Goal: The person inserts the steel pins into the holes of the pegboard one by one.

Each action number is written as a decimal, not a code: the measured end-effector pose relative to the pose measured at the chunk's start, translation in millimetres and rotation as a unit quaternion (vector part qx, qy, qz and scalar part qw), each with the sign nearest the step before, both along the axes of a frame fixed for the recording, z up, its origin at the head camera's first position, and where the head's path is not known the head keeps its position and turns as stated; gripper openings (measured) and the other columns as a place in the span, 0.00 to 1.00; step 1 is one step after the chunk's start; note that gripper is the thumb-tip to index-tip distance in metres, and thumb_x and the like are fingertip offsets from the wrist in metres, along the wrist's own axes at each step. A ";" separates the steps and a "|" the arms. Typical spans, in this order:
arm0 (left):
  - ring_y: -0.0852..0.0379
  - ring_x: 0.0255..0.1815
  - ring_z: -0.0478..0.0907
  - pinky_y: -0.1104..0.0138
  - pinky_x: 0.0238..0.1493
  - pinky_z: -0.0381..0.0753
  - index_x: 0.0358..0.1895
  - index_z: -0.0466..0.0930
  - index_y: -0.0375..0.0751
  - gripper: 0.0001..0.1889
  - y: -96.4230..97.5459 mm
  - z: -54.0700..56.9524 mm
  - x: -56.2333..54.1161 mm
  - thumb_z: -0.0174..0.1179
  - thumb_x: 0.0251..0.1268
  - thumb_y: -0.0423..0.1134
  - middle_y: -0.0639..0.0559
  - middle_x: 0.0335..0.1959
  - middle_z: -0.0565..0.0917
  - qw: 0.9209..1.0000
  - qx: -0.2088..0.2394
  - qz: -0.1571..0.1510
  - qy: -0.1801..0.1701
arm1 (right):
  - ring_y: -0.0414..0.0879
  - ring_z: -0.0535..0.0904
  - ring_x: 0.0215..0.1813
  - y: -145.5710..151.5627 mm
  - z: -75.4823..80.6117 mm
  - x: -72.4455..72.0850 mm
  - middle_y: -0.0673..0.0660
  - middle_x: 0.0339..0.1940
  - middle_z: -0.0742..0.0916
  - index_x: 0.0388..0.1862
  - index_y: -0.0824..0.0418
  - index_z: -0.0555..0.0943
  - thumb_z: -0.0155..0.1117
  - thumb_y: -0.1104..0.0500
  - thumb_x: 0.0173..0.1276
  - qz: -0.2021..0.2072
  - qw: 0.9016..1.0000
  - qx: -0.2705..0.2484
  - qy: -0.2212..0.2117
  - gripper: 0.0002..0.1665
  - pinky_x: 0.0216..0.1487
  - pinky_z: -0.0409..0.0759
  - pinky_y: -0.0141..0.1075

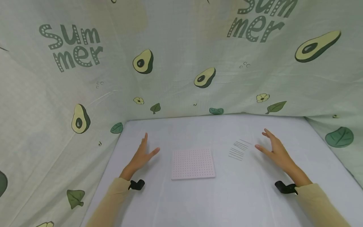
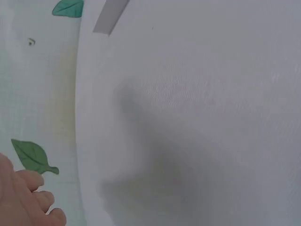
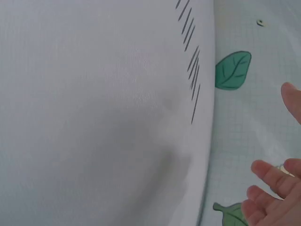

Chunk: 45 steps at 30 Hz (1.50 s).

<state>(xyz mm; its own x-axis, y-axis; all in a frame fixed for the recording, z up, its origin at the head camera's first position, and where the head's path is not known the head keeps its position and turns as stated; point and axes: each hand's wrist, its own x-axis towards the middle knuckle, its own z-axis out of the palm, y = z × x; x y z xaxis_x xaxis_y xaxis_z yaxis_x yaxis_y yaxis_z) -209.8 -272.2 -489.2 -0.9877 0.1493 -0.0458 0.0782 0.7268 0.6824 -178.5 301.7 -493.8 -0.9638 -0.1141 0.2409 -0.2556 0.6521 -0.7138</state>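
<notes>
My left hand point(image 1: 141, 158) hovers over the table left of a pale pink board point(image 1: 193, 164) dotted with rows of small holes. Its thumb and fingers are spread and hold nothing. On the other side, my right hand point(image 1: 275, 152) is held above the table with thumb and fingers apart, also holding nothing. Several thin dark metal pins point(image 1: 238, 150) lie in a slanted row between the board and the right hand. In the right wrist view the pins point(image 3: 192, 66) appear near the table's edge, with the fingers point(image 3: 275, 181) at lower right.
A white cloth covers the table point(image 1: 193, 201). Behind and beside it hangs a pale curtain point(image 1: 175, 41) printed with avocados, leaves and lettering. Each wrist wears a black camera mount, one on the left point(image 1: 137, 184) and one on the right point(image 1: 285, 187).
</notes>
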 end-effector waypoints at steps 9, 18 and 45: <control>0.44 0.80 0.34 0.40 0.76 0.39 0.78 0.17 0.53 0.56 31.4 -9.3 6.9 0.57 0.70 0.60 0.43 0.82 0.38 0.994 0.099 -0.002 -0.035 | 0.59 0.72 0.53 -21.4 -5.6 3.0 0.72 0.53 0.78 0.69 0.77 0.65 0.67 0.63 0.69 -0.008 0.998 -0.051 0.039 0.36 0.49 0.72 0.25; 0.41 0.79 0.47 0.49 0.76 0.55 0.81 0.33 0.42 0.48 51.3 -23.2 13.4 0.57 0.74 0.53 0.40 0.81 0.44 0.986 0.159 -0.028 -0.030 | 0.35 0.75 0.44 -38.4 -16.2 4.9 0.66 0.43 0.83 0.59 0.75 0.76 0.67 0.65 0.69 -0.009 0.995 -0.093 0.041 0.23 0.43 0.74 0.17; 0.40 0.67 0.61 0.47 0.72 0.64 0.79 0.48 0.32 0.36 70.9 -40.0 36.1 0.54 0.77 0.43 0.34 0.74 0.58 0.983 0.177 -0.056 0.004 | 0.34 0.77 0.28 -74.0 -35.5 0.0 0.60 0.32 0.88 0.40 0.69 0.87 0.73 0.66 0.63 -0.004 0.994 -0.108 -0.009 0.08 0.26 0.76 0.25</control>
